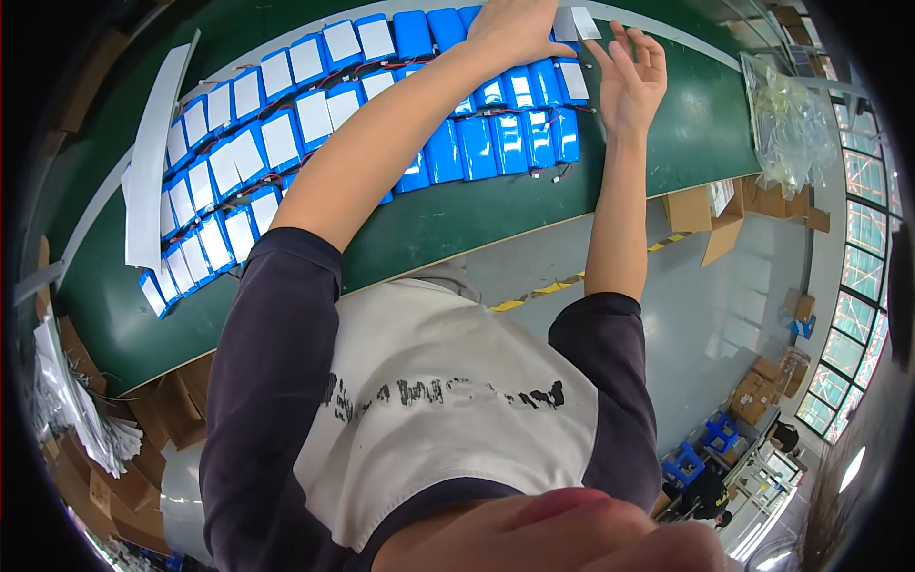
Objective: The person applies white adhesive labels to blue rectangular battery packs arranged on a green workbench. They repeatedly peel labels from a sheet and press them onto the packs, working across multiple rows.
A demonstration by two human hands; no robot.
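Blue-wrapped battery packs (pixel 443 153) lie in three curved rows on a green worktop (pixel 686 143), with thin red and black wires and small white plugs between them. White rectangular pads (pixel 281 141) cover many packs at the left; several at the right are bare blue. At the far row, my left hand (pixel 515 36) reaches over the packs, its fingertips partly hidden at the top edge. A white piece (pixel 578 23) sits at the end of that row, between my hands. My right hand (pixel 633 81) is beside it, fingers apart, thumb side near the piece.
A long white strip (pixel 157 162) lies across the left end of the rows. At the worktop's right end is a clear plastic bag (pixel 789 129). Open cardboard boxes (pixel 694 210) stand below the right edge; blue stools (pixel 720 432) are farther off.
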